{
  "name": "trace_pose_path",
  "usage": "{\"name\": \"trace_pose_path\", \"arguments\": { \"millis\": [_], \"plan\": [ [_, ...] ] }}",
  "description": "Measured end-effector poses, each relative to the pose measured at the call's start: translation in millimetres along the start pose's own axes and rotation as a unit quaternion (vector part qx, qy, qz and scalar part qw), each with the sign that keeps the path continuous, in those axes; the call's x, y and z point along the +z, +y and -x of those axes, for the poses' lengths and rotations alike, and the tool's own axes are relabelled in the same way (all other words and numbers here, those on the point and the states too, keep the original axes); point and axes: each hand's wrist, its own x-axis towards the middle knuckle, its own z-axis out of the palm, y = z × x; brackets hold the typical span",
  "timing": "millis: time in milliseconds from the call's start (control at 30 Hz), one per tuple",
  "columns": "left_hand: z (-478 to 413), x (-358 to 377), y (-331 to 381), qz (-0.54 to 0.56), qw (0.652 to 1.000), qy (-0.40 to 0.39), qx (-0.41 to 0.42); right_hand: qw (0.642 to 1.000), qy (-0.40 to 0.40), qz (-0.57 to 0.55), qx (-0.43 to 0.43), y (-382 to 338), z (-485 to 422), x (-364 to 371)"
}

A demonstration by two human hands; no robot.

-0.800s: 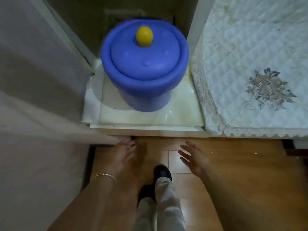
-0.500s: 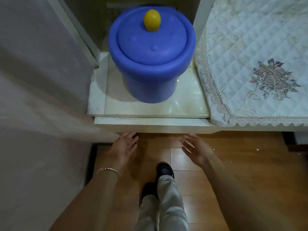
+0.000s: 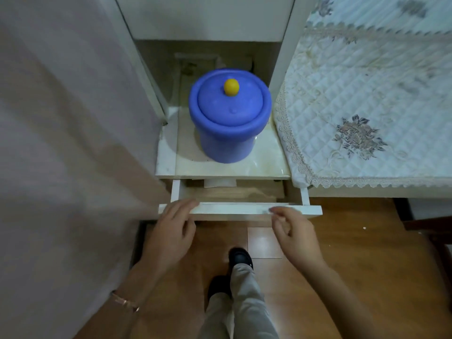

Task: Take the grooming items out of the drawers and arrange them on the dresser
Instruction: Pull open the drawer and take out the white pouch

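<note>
A white drawer [image 3: 234,208] sticks a short way out from under the dresser top [image 3: 266,165]. Its wooden bottom and a white paper-like item [image 3: 220,183] show through the gap; the rest of its inside is hidden. My left hand [image 3: 171,231] lies over the left end of the drawer's front edge, fingers curled on it. My right hand [image 3: 293,231] is at the right part of that edge, fingertips touching it; whether it grips is unclear. No grooming items are visible.
A blue lidded bucket [image 3: 228,118] with a yellow knob stands on the dresser top. A quilted lace-edged cloth [image 3: 362,113] covers the surface to the right. A pale wall [image 3: 61,143] closes the left side. My legs and dark shoes stand on the wooden floor [image 3: 354,253].
The drawer has slid out from under the dresser top. Both hands rose from below the edge to the drawer's front. The view pulled back.
</note>
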Motion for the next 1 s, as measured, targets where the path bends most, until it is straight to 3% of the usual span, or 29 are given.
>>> {"name": "trace_pose_path", "arguments": {
  "millis": [67,167,633,1000],
  "plan": [
    [-14,-2,-2,-0.059,0.996,-0.061,-0.023,0.997,0.025,0.069,-0.019,2,-16,-7],
    [-18,7,-7,-0.099,0.987,-0.119,-0.046,0.989,-0.014,0.145,-0.004,15,-29,-4],
    [65,10,-2,-0.112,0.985,-0.102,-0.08,0.986,-0.067,0.147,0.044,32,62,4],
    [109,7,1,-0.026,0.982,-0.109,-0.151,0.985,-0.107,0.12,0.067,38,103,6]
  ]
}}
